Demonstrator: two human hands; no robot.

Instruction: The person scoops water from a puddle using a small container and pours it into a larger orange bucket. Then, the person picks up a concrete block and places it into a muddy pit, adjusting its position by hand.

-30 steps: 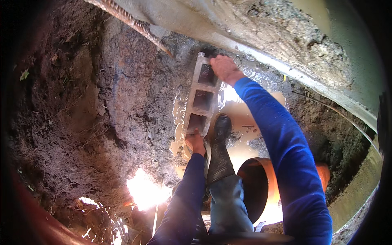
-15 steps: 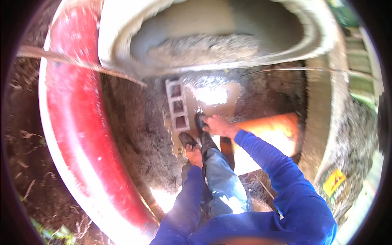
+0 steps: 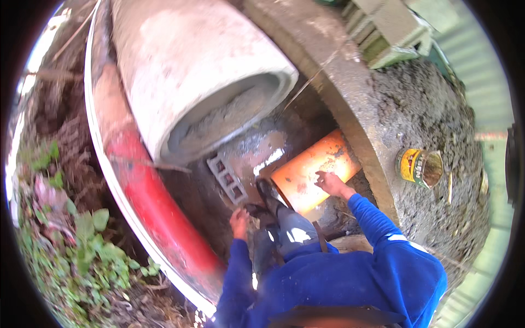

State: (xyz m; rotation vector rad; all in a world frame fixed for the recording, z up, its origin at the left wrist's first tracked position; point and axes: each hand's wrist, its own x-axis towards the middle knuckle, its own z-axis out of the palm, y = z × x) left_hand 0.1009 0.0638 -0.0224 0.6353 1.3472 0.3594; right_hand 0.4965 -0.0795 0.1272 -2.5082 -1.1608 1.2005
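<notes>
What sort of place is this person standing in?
Probably an outdoor drainage or pipe-laying site: a muddy pit with a large concrete pipe at one end, and an orange pipe and hollow concrete block lying in it.

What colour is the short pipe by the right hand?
The short pipe is orange with dark smudges, in the head view.

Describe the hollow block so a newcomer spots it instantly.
Find the large concrete pipe, upper left of centre. Just below its open mouth, between the red tube and the orange pipe, lies a small grey block. Unlike its rounded neighbours, it is angular, with three squarish holes in a row.
</notes>
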